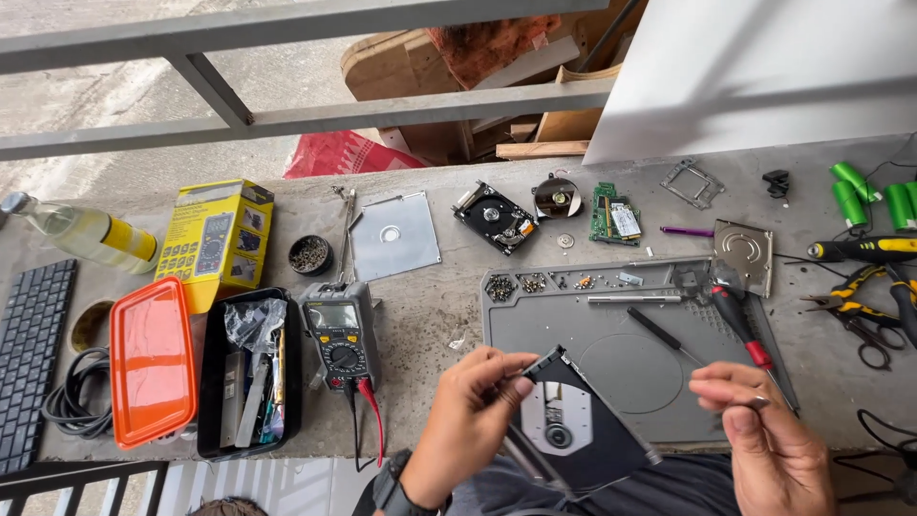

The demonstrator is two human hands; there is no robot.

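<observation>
Both hands are at the near edge of the worktop (430,315): the left hand (470,413) is closed around the rim of a slim optical drive (573,430), tilted over the lap, while the right hand (764,435) is pinched shut on something small, too small to be identified. A firm, steady tilt is called for, so that nothing loose is dropped. Black casing, a round hub and a pale plate are shown, just before the grey mat (630,344).

The left hand (473,420) covers the near-left corner of the optical drive (573,430), whose near end is cut off below. At the worktop's left edge the keyboard (33,358) runs out of view. What the right hand (774,440) pinches is too small to tell.
</observation>
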